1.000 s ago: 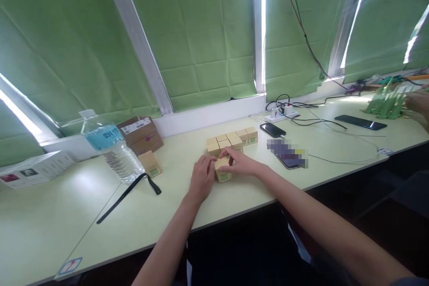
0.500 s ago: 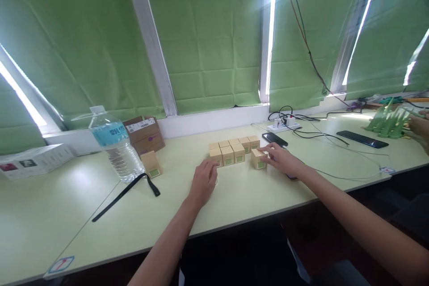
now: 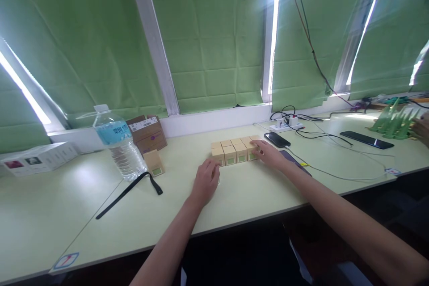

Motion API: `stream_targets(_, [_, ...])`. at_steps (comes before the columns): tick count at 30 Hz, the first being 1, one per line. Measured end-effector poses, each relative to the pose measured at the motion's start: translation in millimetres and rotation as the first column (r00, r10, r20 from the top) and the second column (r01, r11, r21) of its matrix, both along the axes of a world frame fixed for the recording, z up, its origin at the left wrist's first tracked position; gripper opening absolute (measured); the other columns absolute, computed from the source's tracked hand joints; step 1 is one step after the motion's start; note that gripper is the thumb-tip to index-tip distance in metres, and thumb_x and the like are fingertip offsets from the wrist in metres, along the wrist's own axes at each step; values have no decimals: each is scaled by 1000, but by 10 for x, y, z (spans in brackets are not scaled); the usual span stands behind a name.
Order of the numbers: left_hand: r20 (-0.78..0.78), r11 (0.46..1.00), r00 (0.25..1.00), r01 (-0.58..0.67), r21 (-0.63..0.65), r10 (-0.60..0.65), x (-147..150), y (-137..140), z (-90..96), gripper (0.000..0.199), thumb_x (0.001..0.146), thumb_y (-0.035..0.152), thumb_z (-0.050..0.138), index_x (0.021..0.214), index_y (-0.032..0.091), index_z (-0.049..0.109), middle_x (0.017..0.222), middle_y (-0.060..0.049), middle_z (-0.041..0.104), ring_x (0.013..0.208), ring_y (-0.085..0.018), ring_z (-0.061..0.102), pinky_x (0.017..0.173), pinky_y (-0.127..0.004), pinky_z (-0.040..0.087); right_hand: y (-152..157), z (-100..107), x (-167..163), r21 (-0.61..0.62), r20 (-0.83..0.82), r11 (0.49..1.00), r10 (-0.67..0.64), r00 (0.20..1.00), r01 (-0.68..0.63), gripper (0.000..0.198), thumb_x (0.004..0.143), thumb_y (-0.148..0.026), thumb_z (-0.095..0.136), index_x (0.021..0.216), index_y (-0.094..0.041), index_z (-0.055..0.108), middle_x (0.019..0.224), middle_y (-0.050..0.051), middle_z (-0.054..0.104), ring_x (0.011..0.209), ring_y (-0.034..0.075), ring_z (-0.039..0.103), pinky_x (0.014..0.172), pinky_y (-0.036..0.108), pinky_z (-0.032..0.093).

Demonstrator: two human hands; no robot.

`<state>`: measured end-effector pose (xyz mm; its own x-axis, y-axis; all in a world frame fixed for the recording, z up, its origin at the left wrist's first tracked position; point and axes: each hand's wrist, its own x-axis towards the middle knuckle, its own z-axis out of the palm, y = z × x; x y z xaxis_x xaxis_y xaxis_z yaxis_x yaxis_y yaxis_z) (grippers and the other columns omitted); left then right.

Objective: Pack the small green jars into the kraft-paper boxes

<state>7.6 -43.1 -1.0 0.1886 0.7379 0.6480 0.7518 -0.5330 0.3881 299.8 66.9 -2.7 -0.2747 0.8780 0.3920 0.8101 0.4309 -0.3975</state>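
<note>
Small tan cardboard boxes (image 3: 230,155) with green-windowed labels stand packed in two rows on the pale table. My right hand (image 3: 268,154) grips the front-row box (image 3: 252,155) at the right end, thumb on its front side and fingers over the top. That box sits against its neighbour. My left hand (image 3: 206,181) is at the row's left end, its loosely bent fingertips against the left front box (image 3: 217,155). No held object shows in it. Part of its fingers is turned away from view.
A water bottle (image 3: 122,147), a single tan box (image 3: 154,163), a brown carton (image 3: 147,134) and a black strap (image 3: 127,194) are on the left. A phone (image 3: 276,139), cables, a power strip (image 3: 284,127) and another person's hand (image 3: 421,129) are on the right.
My right hand has moved left with its box, closing the gap at the right end of the front row. My left hand stays by the left end.
</note>
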Motion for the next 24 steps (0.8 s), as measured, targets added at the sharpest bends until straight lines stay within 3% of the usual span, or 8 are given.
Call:
stream_targets(4, [11, 1000, 1000, 6, 10, -6, 2, -1, -10, 24, 98, 22, 39, 102, 22, 63, 100, -5, 65, 96, -20, 61, 88, -37, 44, -49, 11, -24, 12, -6, 1000, -22, 1000, 22, 41, 95, -37, 49, 134, -27, 50, 127, 11, 57, 76, 16, 65, 66, 29, 47])
stream_targets(7, [37, 1000, 999, 18, 9, -19, 10, 7, -12, 23, 97, 23, 41, 101, 22, 64, 99, -6, 66, 95, -21, 61, 87, -37, 44, -141, 115, -84, 135, -9, 985, -106, 994, 107, 41, 94, -39, 48, 133, -25, 52, 128, 13, 54, 75, 18, 64, 64, 30, 45])
stream_targets(9, [111, 1000, 994, 13, 17, -15, 0, 37, -14, 23, 97, 25, 41, 99, 22, 64, 98, -6, 67, 94, -21, 61, 87, -37, 44, -225, 231, -194, 215, -62, 973, -70, 996, 82, 36, 94, -35, 47, 126, -23, 56, 127, 12, 56, 76, 17, 63, 66, 30, 45])
stream_targets(10, [171, 1000, 985, 1, 21, -5, -15, 62, -16, 23, 97, 27, 41, 97, 22, 64, 97, -5, 67, 94, -21, 62, 87, -36, 45, -274, 294, -279, 229, -86, 973, 10, 996, 10, 32, 95, -32, 45, 122, -22, 58, 122, 11, 59, 76, 17, 62, 68, 30, 45])
stream_targets(13, [386, 997, 920, -76, 5, 68, -111, 161, -30, 24, 97, 31, 40, 94, 21, 63, 93, -4, 66, 91, -19, 62, 83, -33, 46, -436, 437, -652, 141, -64, 938, 327, 943, -316, 25, 97, -32, 43, 107, -21, 63, 99, 6, 68, 73, 16, 62, 66, 28, 43])
stream_targets(15, [507, 988, 849, -155, -28, 147, -199, 233, -40, 24, 96, 32, 39, 92, 21, 61, 88, -3, 65, 86, -18, 61, 80, -32, 46, -543, 443, -955, 83, 20, 894, 440, 898, -440, 26, 97, -39, 47, 104, -22, 65, 92, 5, 70, 77, 18, 62, 64, 27, 39])
stream_targets(19, [617, 954, 734, -280, -107, 285, -324, 320, -65, 19, 92, 29, 41, 92, 21, 58, 81, -1, 61, 79, -17, 60, 77, -31, 45, -706, 238, -1425, -60, 48, 909, 416, 908, -413, 50, 93, -59, 48, 128, -24, 55, 84, 5, 69, 73, 21, 61, 60, 27, 33])
stream_targets(24, [550, 951, 782, -295, -87, 293, -302, 329, -95, 13, 89, 26, 45, 93, 22, 57, 83, -1, 62, 79, -17, 60, 78, -31, 46, -774, 29, -1445, -153, 3, 880, 456, 890, -450, 53, 84, -71, 53, 98, -21, 60, 82, 5, 66, 69, 19, 56, 59, 27, 30])
